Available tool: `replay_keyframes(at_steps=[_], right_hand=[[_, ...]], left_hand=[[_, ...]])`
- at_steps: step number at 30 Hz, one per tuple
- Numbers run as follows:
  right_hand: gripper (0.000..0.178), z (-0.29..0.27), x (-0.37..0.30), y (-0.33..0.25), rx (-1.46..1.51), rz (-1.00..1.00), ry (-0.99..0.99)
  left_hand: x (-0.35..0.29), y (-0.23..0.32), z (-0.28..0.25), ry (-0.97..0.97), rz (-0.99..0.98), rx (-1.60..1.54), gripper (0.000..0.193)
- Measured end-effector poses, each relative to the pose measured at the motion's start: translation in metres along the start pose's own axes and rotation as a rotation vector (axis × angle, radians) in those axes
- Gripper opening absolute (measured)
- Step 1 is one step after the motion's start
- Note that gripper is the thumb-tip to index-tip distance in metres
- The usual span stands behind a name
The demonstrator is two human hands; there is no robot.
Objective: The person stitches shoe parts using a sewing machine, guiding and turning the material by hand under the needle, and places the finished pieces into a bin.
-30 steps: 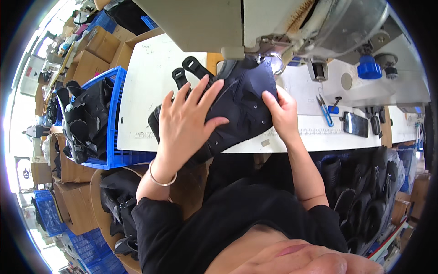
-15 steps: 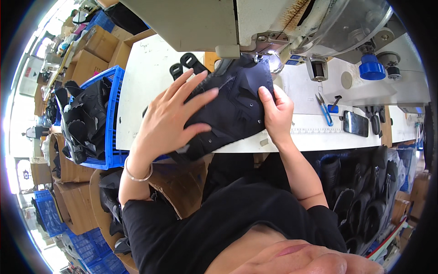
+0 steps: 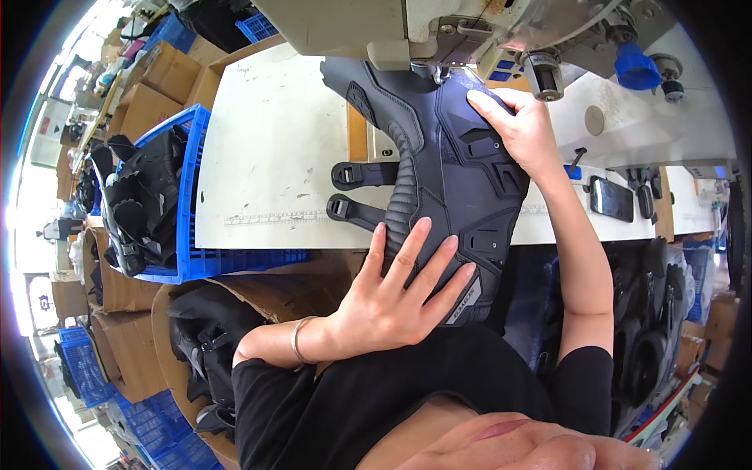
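Note:
A black boot upper (image 3: pixel 470 196), with moulded panels, a ribbed side strip and two buckle straps (image 3: pixel 364 174), spreads over the table and hangs past its front edge. Its far end lies under the sewing machine's needle area (image 3: pixel 440 74). My left hand (image 3: pixel 399 301) rests on the near end, fingers spread flat over the ribbed part and a panel. At the far right edge my right hand (image 3: pixel 521 129) pinches the upper between thumb and fingers, close beside the needle area. The machine head (image 3: pixel 337 39) hides the upper's far edge.
A blue crate (image 3: pixel 192 196) of black boot parts stands left of the white table (image 3: pixel 258 157). Below it is a cardboard box (image 3: pixel 176 337) with more parts. At right lie a phone (image 3: pixel 611 199) and a small blue-handled tool (image 3: pixel 573 171). Several black boots (image 3: pixel 642 337) stand lower right.
The boot upper has been turned and spread out, its straps now pointing left. My left hand moved toward me and down its near end; my right hand moved farther away and right.

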State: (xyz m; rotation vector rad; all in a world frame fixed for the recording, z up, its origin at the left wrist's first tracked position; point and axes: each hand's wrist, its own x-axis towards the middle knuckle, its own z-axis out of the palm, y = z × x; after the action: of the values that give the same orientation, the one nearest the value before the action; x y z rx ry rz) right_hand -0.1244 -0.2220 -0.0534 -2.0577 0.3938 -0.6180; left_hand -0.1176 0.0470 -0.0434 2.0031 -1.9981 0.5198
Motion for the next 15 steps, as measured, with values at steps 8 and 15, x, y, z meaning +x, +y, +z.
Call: replay_keyframes(at_steps=[8, 15], right_hand=[[0.029, -0.009, 0.019, 0.028, 0.044, 0.032, -0.081], [0.028, -0.013, 0.025, 0.038, -0.008, -0.094, -0.103]], left_hand=[[0.010, 0.013, 0.015, 0.059, 0.039, 0.009, 0.033], [0.019, 0.016, 0.015, 0.072, 0.019, 0.011, 0.032]])
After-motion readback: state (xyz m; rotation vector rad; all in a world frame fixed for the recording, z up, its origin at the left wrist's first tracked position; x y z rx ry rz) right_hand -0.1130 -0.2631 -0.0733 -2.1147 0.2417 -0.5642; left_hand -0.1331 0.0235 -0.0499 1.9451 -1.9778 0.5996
